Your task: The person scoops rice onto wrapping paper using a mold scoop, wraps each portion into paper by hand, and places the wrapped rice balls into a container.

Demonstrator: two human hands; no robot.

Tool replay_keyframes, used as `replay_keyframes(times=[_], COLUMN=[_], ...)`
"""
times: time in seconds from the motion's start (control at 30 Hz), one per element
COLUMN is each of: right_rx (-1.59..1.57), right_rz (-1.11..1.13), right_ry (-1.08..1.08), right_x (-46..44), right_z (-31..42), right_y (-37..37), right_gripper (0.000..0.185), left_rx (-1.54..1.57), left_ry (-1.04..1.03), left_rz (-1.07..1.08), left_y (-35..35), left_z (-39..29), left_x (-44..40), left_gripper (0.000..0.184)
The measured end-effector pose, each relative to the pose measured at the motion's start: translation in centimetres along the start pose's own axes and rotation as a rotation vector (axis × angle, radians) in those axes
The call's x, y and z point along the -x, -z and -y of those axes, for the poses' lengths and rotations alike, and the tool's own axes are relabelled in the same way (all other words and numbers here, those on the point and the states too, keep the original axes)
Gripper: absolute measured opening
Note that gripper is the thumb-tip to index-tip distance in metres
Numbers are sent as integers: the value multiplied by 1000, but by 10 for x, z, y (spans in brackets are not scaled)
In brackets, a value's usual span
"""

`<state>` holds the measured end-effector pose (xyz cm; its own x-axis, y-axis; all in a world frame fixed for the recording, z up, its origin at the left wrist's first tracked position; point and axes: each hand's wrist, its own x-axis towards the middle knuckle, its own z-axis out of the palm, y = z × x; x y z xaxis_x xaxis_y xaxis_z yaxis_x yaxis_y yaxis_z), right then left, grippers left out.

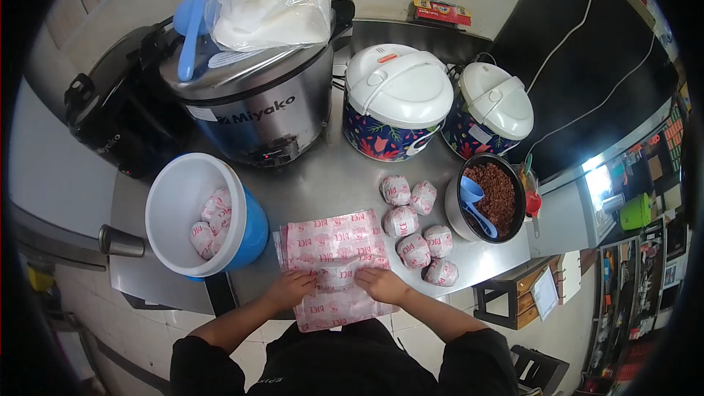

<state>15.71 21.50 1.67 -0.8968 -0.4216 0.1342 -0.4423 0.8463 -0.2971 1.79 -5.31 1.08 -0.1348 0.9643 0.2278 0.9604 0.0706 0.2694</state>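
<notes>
Before me at the counter's front edge lies a stack of white wrapping paper with pink print. My left hand is closed on the left side of a folded strip across the top sheet. The right side of that fold is pinched by my right hand. Whatever may be inside the fold is hidden. Several round paper-wrapped bundles sit right of the stack. More wrapped bundles rest inside a blue and white tub to the left.
A pot of reddish-brown rice holds a blue scoop. Behind stand a large steel rice cooker, two flowered rice cookers with white lids, and a plastic bag. A metal cup stands at the left edge.
</notes>
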Motion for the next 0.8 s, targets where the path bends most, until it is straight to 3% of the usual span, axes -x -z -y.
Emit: replay_keyframes(times=[0.07, 0.17, 0.3, 0.4, 0.47, 0.5, 0.57, 0.6, 0.63, 0.67, 0.7, 0.73, 0.77, 0.8], right_rx=[-76, 37, -54, -199, -275, -269, -356, -280, -278, -104, 66, -88, -86, -152], right_rz=[21, -22, -66, -122, 30, 26, -108, -162, -164, -190, -214, -70, -74, 4], right_ry=[-15, 151, 128, -42, -479, -477, -684, -683, -680, -494, -309, -353, -353, -416], right_x=[-4, -1, 0, -3, -13, -18, -30, -38, -43, -49, -53, -56, -56, -56], right_z=[4, -8, -16, -15, -5, -3, 0, 0, -7, -17, -24, -29, -29, -27], right_y=[21, 11, 4, -1, 5, 3, 1, 6, 9, 11, 9, 6, 3, 1], right_gripper=[27, 27, 27, 27, 25, 25, 32, 33, 33, 31, 29, 24, 24, 22], left_rx=[127, 149, 35, 136, 252, 249, 88, 83, -54, -188, -189, -134, -80, -85], left_ry=[121, 93, 53, 223, 651, 648, 751, 748, 536, 324, 324, 309, 292, 287], left_rz=[70, 62, 46, 111, 126, 121, -68, -74, -132, -184, -182, -20, 142, 140], left_y=[11, 5, -5, 5, -3, -3, 3, 7, 11, 11, 5, 0, -5, -4], left_z=[-7, -3, 2, -4, -6, -10, -14, -5, 6, 13, 17, 23, 27, 24], left_x=[-4, -3, 1, -13, -22, -31, -50, -55, -61, -61, -59, -59, -59, -57], left_gripper=[29, 28, 27, 18, 15, 15, 18, 18, 20, 21, 21, 21, 21, 21])
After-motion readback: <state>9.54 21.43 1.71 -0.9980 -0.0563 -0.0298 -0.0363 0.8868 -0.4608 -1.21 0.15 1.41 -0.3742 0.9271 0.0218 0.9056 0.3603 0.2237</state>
